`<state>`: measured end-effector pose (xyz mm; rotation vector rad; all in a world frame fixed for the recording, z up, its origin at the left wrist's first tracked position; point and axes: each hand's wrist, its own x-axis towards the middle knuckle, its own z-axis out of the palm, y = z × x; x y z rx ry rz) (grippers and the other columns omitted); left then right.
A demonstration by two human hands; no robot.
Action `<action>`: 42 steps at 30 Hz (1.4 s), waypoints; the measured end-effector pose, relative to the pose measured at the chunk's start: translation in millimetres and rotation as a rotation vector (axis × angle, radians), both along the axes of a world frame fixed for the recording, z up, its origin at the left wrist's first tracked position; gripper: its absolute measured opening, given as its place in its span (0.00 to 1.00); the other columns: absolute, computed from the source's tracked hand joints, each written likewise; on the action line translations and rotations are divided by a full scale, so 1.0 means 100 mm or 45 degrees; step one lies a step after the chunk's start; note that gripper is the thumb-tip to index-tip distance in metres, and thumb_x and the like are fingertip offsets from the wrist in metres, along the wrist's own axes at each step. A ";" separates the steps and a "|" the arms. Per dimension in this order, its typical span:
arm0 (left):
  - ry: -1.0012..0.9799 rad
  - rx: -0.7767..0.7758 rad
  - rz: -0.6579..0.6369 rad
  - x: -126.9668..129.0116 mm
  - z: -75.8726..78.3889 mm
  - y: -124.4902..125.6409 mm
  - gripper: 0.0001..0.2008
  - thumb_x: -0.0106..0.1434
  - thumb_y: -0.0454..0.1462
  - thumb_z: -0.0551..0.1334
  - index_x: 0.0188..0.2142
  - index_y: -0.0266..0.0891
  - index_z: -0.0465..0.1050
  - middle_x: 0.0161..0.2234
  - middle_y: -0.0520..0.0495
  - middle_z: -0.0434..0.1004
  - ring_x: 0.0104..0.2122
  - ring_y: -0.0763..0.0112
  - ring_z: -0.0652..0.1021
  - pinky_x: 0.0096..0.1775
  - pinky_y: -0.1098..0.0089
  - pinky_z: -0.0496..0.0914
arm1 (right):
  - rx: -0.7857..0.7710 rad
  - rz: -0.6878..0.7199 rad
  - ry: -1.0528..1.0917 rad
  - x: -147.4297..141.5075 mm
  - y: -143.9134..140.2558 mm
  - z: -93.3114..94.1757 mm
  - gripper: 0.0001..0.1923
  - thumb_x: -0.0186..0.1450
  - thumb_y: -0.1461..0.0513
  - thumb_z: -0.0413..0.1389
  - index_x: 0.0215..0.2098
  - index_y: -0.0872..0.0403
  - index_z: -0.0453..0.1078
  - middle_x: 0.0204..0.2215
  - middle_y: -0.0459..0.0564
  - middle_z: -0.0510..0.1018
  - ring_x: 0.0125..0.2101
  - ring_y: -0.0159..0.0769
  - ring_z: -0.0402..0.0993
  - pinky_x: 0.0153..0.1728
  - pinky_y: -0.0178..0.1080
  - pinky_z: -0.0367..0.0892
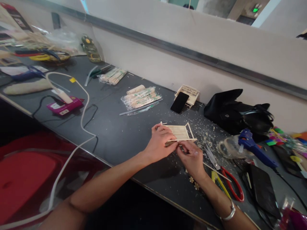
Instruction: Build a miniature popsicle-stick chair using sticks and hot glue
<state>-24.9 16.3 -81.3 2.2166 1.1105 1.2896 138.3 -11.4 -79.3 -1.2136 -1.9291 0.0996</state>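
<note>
A small model built of thin wooden sticks (178, 131), with a slatted top and a raised frame at its right end, is held above the dark table. Around its left end, my left hand (161, 140) is closed with the fingers over the top. Just below the model's near edge is my right hand (192, 156), its thumb and fingers pinched together; what they hold, if anything, is hidden. Scissors with red handles (232, 185) and yellow-handled pliers (220, 183) lie to the right of my right wrist. Several small flower-shaped wooden pieces (193, 182) rest near that wrist.
A blue glue gun (254, 147) lies at the right, near a black bag (230, 111). Behind the model, a phone (179, 102) leans on a small wooden lattice piece (189, 92). Packed sticks (141, 97) and a purple power strip (63, 105) with a white cable are leftward.
</note>
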 end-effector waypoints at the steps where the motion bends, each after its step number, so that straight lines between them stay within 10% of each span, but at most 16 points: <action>1: -0.005 0.003 0.000 0.00 0.00 0.00 0.05 0.61 0.37 0.65 0.28 0.42 0.73 0.30 0.53 0.81 0.40 0.64 0.77 0.55 0.49 0.59 | 0.000 -0.001 0.001 0.00 0.00 0.00 0.09 0.61 0.67 0.52 0.25 0.51 0.70 0.16 0.38 0.62 0.18 0.28 0.59 0.22 0.31 0.58; 42: 0.010 -0.018 -0.028 0.01 -0.01 0.01 0.06 0.61 0.35 0.64 0.28 0.42 0.71 0.30 0.53 0.80 0.39 0.64 0.77 0.56 0.51 0.58 | -0.036 -0.007 0.035 0.00 0.00 -0.01 0.09 0.61 0.66 0.53 0.24 0.52 0.71 0.16 0.38 0.61 0.18 0.28 0.59 0.22 0.31 0.58</action>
